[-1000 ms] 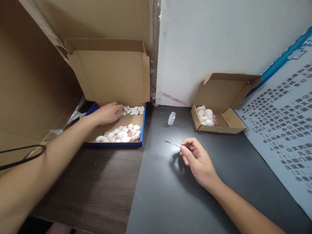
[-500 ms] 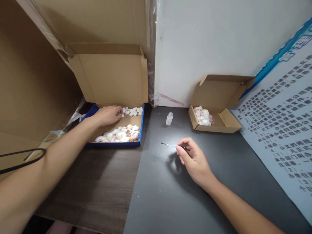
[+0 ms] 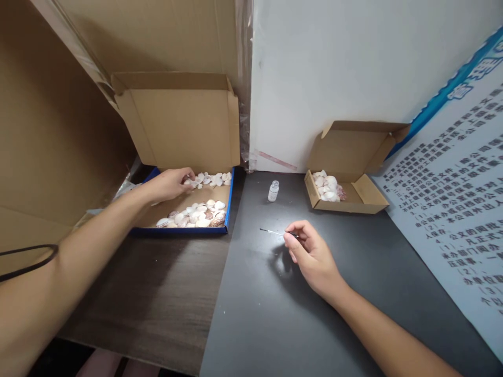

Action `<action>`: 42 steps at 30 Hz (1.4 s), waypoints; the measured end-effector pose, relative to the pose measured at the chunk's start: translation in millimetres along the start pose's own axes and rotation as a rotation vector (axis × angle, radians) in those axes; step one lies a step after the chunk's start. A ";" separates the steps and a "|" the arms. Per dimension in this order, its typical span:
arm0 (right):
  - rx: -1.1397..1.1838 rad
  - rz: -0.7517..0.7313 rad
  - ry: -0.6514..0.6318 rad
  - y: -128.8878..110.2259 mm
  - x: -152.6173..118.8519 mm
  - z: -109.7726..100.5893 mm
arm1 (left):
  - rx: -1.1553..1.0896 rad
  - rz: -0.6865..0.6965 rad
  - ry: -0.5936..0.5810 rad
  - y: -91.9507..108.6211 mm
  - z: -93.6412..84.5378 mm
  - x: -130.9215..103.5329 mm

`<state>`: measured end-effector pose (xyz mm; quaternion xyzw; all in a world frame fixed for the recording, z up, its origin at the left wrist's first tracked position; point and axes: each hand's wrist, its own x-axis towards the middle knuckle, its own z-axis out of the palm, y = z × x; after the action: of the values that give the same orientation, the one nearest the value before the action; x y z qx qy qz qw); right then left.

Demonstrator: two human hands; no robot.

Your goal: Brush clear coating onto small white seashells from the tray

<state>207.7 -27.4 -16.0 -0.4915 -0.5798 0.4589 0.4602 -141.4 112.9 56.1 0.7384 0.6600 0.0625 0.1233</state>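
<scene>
My left hand [image 3: 175,183] reaches into a blue-edged cardboard box [image 3: 227,212]. Its thumb and fingers are bent around a small white seashell [image 3: 188,182] in the back row, partly hidden by the fingers. A heap of larger shells [image 3: 196,214] lies along the box's front side. Over the dark grey table mat, my right hand [image 3: 310,256] pinches a thin brush [image 3: 271,231] by its black handle. The brush's slim metal shaft and dark tip point left. Behind it stands a small uncapped bottle [image 3: 273,191] with a pale label.
At the back right, a smaller open cardboard box [image 3: 349,207] holds white and pinkish shells [image 3: 327,187]. Cardboard [image 3: 176,36] and a white panel [image 3: 334,63] rise behind the table. A printed sheet [image 3: 451,209] leans along the right side.
My left hand has shifted slightly left along the back row of shells. The right hand with the brush has stayed almost still.
</scene>
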 end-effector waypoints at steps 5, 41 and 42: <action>0.016 -0.004 0.012 0.4 0.0 0.5 | -0.542 0.117 -0.022 26.2 -7.0 -23.9; -0.404 -0.373 0.273 -36.4 111.8 -22.7 | -1.048 0.120 -0.360 148.5 104.3 -72.9; -0.421 -0.372 0.257 -35.5 113.8 -22.3 | -1.015 0.105 -0.312 151.0 105.0 -70.4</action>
<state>213.8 83.9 31.7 -0.5155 -0.6792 0.1707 0.4938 21.7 17.9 0.0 0.6184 0.4827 0.2694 0.5586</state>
